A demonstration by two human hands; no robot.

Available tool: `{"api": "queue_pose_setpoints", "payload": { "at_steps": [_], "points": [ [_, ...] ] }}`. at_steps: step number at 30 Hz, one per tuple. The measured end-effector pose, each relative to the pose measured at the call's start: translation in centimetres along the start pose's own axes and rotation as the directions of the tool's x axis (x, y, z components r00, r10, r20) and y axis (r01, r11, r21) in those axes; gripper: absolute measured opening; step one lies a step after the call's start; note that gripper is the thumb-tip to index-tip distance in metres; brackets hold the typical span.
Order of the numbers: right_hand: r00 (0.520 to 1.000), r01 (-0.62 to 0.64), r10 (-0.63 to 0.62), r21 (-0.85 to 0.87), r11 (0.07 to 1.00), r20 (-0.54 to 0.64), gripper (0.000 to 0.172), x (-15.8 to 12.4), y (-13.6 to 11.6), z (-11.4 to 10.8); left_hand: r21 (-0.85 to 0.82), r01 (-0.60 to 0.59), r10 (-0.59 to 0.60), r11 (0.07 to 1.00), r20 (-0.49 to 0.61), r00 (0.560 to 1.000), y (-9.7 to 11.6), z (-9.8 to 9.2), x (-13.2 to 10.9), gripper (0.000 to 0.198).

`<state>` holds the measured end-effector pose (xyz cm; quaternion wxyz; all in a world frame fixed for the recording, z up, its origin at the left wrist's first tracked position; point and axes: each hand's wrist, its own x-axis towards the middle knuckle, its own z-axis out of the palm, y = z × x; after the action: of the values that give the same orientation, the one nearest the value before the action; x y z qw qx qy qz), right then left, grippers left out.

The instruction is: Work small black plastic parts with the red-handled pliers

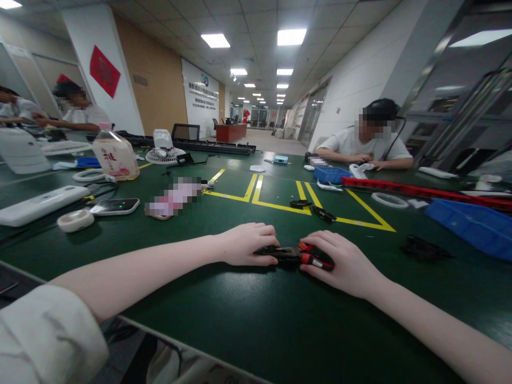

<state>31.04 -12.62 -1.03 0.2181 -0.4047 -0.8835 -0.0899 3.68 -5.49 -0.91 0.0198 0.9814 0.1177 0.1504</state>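
My right hand (340, 261) is wrapped round the red and black handles of pliers (316, 260), whose jaws point left. Between the thumb and fingers of my left hand (252, 244) is a small black part (267, 250), and the pliers' jaws meet or overlap it; the exact contact is too dark to make out. Both hands are low over the green table (248, 325). Beyond them, two black pieces (324, 214) (300, 204) lie by the yellow tape lines. A dark pile of black parts (426, 248) sits to the right of my right hand.
A blue bin (472, 226) stands at the right, near a long red strip (420, 192). On the left are a phone (116, 207), a white case (75, 220), a bottle (116, 154) and a small fan (164, 146). A person (368, 138) sits across the table.
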Motion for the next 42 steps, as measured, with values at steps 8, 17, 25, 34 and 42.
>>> {"api": "queue_pose_setpoints", "payload": {
  "at_steps": [8, 17, 25, 34, 42],
  "points": [
    [1.000, 0.014, -0.015, -0.038, 0.999, -0.024, 0.037, 0.14, -0.42, -0.41, -0.010, 0.002, -0.002, 1.000, -0.005, 1.000, -0.04, 0.06, -0.03, 0.031],
    [0.996, 0.071, -0.076, -0.113, 0.991, -0.040, 0.036, 0.07, -0.47, -0.18, -0.022, 0.001, -0.001, 1.000, -0.008, 1.000, -0.19, 0.21, -0.04, 0.035],
    [0.996, 0.055, -0.062, -0.112, 0.992, -0.058, 0.038, 0.11, -0.55, -0.43, -0.029, 0.010, -0.011, 1.000, -0.013, 1.000, -0.16, 0.20, -0.01, 0.034],
    [0.998, 0.022, -0.027, -0.094, 0.995, -0.052, 0.040, 0.03, -0.38, -0.14, -0.027, 0.006, -0.006, 1.000, -0.015, 1.000, -0.29, 0.33, 0.00, 0.033],
    [0.999, 0.009, -0.009, -0.008, 1.000, -0.037, 0.038, -0.02, 0.10, 0.04, -0.016, 0.007, -0.007, 1.000, -0.004, 1.000, -0.29, 0.20, -0.01, 0.033]
  ]
}}
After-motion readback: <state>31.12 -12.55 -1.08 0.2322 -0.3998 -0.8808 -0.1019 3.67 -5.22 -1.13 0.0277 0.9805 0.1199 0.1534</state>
